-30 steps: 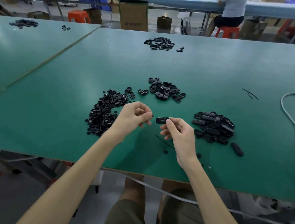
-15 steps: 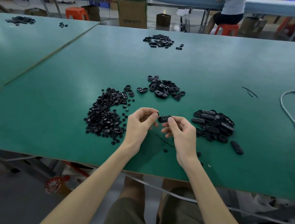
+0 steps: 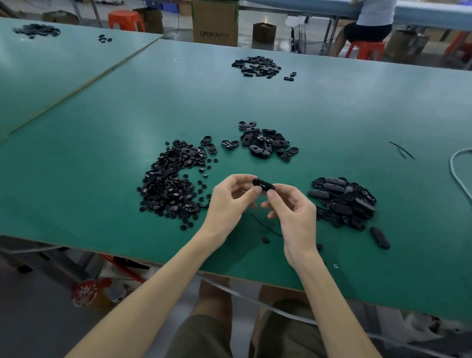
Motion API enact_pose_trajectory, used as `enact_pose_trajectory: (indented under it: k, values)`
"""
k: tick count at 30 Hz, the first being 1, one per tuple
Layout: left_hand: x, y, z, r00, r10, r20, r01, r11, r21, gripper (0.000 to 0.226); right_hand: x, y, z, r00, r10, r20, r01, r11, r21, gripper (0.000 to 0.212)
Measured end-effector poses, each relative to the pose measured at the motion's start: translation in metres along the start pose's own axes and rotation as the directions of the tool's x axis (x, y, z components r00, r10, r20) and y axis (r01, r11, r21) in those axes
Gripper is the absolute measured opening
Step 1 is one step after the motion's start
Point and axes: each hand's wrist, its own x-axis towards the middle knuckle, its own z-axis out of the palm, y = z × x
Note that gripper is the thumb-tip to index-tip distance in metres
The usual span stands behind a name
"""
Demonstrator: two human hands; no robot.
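While above table (image 3: 348, 103), oval piece (image 3: 262, 184) pinched between left hand (image 3: 231, 199) and right hand (image 3: 295, 213).

White cable (image 3: 468, 150) right; cardboard box (image 3: 215, 21), orange stool (image 3: 126, 20) (far back).

Single wide-angle view, worn on the head of a seated person. Looks forward and down across the green table (image 3: 347, 108), from just above its near edge. Sits close to the left hand (image 3: 228, 203) and the right hand (image 3: 297, 212), both a little below the middle of the frame, forearms entering from the bottom. Reaches far enough to take in a second bench (image 3: 313, 4) and a seated worker (image 3: 375, 11) at the top.
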Motion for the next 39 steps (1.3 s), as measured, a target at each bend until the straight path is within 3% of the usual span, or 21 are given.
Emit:
enact_pose_trajectory:
  k: [10,25,39]
  values:
    - [0.0004,-0.0010,-0.0043,0.998,0.047,0.041,-0.048,0.999,0.019,0.025,-0.0010,-0.0002,0.0001,1.000,-0.014,0.028,0.016,0.996,-0.083,0.004]
    - [0.0002,-0.0004,-0.0011,1.000,0.006,0.030,-0.005,1.000,-0.013,0.006,0.0000,0.0032,-0.0019,0.998,-0.025,0.056,0.029,0.997,-0.073,0.011]
    - [0.0020,-0.0013,-0.0025,0.999,0.038,0.001,-0.038,0.998,0.059,0.009,0.0011,0.0036,-0.0012,0.997,-0.013,0.074,0.019,0.997,-0.074,0.007]
